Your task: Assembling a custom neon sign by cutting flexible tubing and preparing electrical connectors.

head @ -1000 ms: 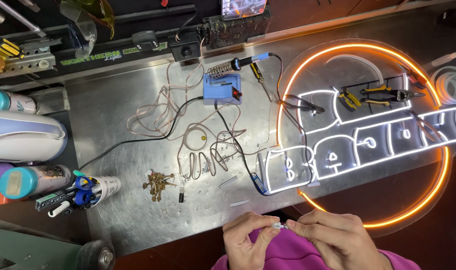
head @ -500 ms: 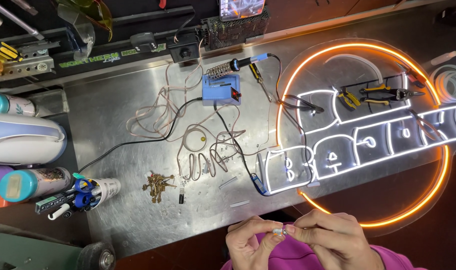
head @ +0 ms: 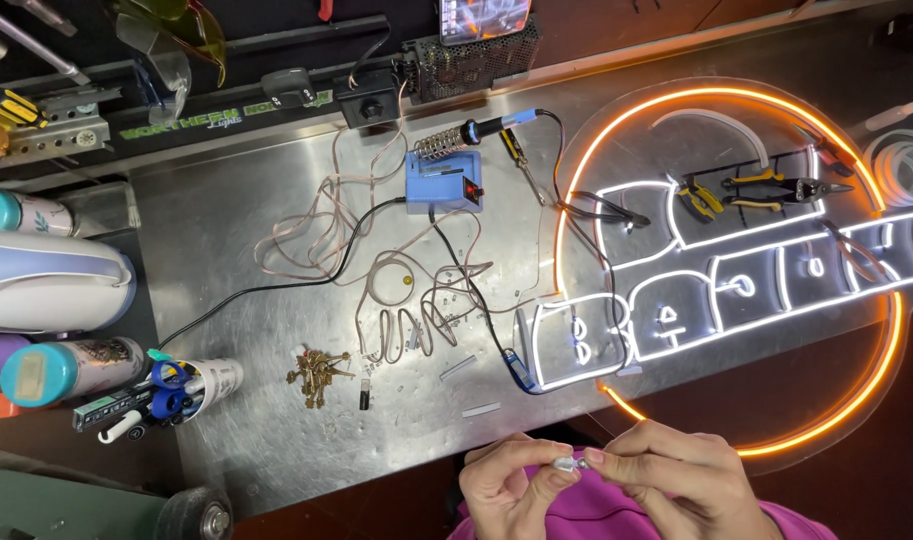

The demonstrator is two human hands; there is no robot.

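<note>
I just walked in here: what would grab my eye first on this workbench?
The lit sign on the right half of the steel bench: white glowing letters inside an orange ring. Next, the blue soldering station near the middle amid tangled wires. At the bottom edge, the left hand and right hand pinch a small silvery part between them.

Quick count of the bench: two hands, left hand (head: pixel 512 487) and right hand (head: pixel 672 480), on one small silver part (head: pixel 567 464). One blue soldering station (head: pixel 444 181), one soldering iron (head: pixel 477 131), one lit neon sign (head: pixel 727 270), two pairs of pliers (head: pixel 699 195) (head: pixel 782 187) far right, one pile of brass bits (head: pixel 317 372), one cup of pens (head: pixel 202 380) near left.
</note>
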